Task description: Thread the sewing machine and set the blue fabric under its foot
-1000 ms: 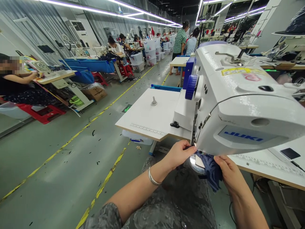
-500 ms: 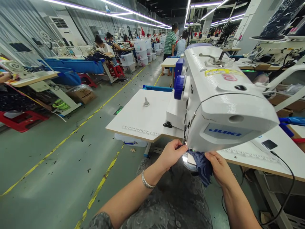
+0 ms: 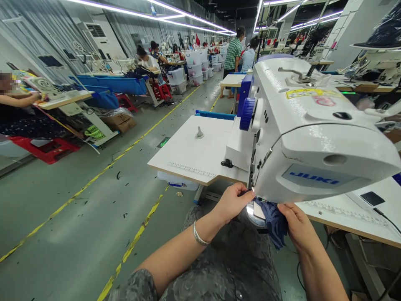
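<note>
A white JUKI sewing machine point(image 3: 313, 138) stands right in front of me. Dark blue patterned fabric point(image 3: 273, 221) lies at its needle area and hangs down over the metal bed end point(image 3: 254, 214). My left hand point(image 3: 235, 200) pinches the fabric's left edge close under the machine head. On the other side my right hand point(image 3: 293, 219) has the fabric's right part between thumb and fingers. The needle itself is hidden behind the head and my hands.
A white table point(image 3: 188, 146) with a printed ruler scale carries a small grey knob-like piece point(image 3: 199, 133). A phone-like dark device point(image 3: 372, 198) lies at right. Co-workers sit at machines on the left; two people stand farther back. A plastic box point(image 3: 177, 180) sits below the table.
My view has turned slightly to the left, so the scene sits farther right. Both hands keep their hold on the fabric, with little visible movement.
</note>
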Demonstrator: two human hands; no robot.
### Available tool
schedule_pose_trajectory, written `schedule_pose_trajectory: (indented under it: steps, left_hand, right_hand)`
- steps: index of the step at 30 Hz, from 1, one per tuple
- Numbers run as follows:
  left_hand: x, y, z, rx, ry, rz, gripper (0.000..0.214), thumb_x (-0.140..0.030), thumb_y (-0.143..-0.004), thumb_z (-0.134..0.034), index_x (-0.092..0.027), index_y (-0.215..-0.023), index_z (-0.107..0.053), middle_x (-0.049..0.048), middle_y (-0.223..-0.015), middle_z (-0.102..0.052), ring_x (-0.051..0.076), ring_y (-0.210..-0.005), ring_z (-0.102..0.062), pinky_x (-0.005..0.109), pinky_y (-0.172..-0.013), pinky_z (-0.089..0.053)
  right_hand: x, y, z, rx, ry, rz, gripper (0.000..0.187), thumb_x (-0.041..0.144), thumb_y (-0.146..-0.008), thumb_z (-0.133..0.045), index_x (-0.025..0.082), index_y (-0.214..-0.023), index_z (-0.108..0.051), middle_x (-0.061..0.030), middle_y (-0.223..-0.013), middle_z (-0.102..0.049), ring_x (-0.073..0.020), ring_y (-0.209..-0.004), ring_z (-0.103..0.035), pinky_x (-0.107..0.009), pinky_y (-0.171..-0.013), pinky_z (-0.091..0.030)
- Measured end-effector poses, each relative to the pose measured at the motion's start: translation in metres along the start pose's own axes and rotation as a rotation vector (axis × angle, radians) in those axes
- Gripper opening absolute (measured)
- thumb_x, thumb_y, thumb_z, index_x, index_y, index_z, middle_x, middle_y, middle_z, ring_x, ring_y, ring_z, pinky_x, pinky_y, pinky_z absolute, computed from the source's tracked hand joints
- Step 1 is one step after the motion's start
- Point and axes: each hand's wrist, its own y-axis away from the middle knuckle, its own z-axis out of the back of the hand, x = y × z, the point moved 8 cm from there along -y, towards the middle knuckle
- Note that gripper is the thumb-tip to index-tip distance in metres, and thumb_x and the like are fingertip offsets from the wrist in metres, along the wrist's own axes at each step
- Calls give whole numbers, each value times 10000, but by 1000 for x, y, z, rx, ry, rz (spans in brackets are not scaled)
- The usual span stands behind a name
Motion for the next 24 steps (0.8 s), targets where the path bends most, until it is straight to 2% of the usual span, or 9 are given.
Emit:
schedule_pose_trajectory:
  steps: [9, 16, 20, 24]
  left_hand:
    - [1, -1, -1, -12, 50, -4, 249, -388, -773, -700, -155, -770, -611, 15, -715, -609, 163, -739, -575, 281, -728, -445]
    - [10, -4, 0, -43, 32, 10, 228, -356, -771, -659, -149, -767, -564, -22, -699, -511, 104, -651, -430, 250, -632, -330]
    - [11, -3, 2, -44, 6, 18, 243, -377, -770, -648, -158, -756, -544, -31, -685, -492, 103, -646, -414, 254, -615, -303]
    - [6, 2, 4, -27, -56, 41, 252, -395, -792, -631, -165, -754, -537, -37, -686, -469, 107, -653, -400, 261, -612, -291]
  right_hand:
    - [0, 0, 1, -18, -38, 2, 257, 484, -773, -688, 228, -795, -701, -29, -841, -675, -227, -869, -559, -288, -768, -449]
    - [3, 1, 2, -50, -47, -2, 283, 499, -733, -711, 224, -718, -645, -17, -751, -626, -212, -776, -546, -282, -687, -444]
    - [7, 2, 1, -50, -46, 3, 309, 506, -731, -712, 223, -672, -603, -19, -733, -596, -210, -769, -533, -279, -678, -444]
    - [5, 2, -1, -12, -54, -44, 326, 544, -736, -711, 230, -759, -626, -38, -814, -600, -235, -855, -541, -292, -719, -461]
